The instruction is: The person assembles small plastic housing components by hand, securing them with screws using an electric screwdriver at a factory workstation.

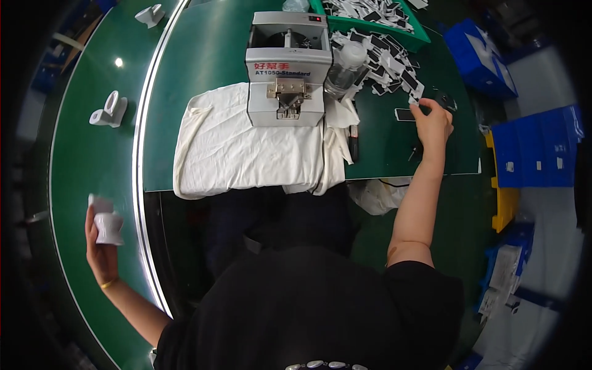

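Note:
Over the green belt at the left, my left hand (102,254) is closed round a white, waisted plastic part (109,229), slightly blurred. Two more white plastic parts of a similar look lie farther along the belt, a near one (110,110) and a far one (149,16). On the table's right side, my right hand (435,121) has thumb and fingers pinched on a small white-and-black piece (415,97) at the edge of the pile. Beside those fingers lies a flat black piece with a white border (404,115). Many similar pieces form the loose pile (385,60).
A grey screw feeder (287,65) stands mid-table on a white cloth (246,154). A clear bottle (343,71) and a dark-handled tool (353,143) are to its right. Behind the pile sits a green bin (419,31). Blue bins (536,148) line the right.

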`<state>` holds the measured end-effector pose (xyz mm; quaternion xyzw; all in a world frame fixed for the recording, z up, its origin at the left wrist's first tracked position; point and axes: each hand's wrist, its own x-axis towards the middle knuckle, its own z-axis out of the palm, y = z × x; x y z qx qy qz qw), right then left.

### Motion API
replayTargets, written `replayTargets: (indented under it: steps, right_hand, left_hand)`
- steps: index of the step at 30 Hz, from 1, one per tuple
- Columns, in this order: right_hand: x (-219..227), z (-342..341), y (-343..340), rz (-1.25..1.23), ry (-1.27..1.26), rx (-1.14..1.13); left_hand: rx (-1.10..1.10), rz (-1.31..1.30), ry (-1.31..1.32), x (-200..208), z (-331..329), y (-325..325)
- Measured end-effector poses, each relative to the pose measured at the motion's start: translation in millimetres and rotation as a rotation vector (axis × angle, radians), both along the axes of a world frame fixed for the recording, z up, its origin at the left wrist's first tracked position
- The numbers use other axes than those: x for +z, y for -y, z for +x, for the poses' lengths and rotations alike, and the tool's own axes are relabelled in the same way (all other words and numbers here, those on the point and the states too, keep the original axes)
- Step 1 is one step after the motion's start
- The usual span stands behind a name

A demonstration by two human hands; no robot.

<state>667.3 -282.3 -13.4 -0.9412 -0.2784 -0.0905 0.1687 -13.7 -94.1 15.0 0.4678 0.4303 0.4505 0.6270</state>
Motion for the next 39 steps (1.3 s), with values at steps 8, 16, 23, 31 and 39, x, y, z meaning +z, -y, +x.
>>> replayTargets:
  steps: [8,16,23,31,39]
  right_hand:
    - [-28,-6,2,-0.289,0.061,0.148]
    - [-43,-31,-12,-0.190,0.135,0.281]
    - [-63,-13,-15,-0.008,0.083,0.148]
    - [27,-102,-12,0.649,-0.534,0.557]
    - [47,-179,-23,0.773,-0.755,0.846]
  left_hand:
    - [-0.462,-0.092,0.272,-27,190,22]
    - [-0.795,-0.609,0.563,-62,230,49]
    - [-0.810,-0.662,0.595,-56,244,63]
    - [-0.550,0.128,-0.048,-83,251,59]
    - [-0.518,0.000,0.100,-31,263,58]
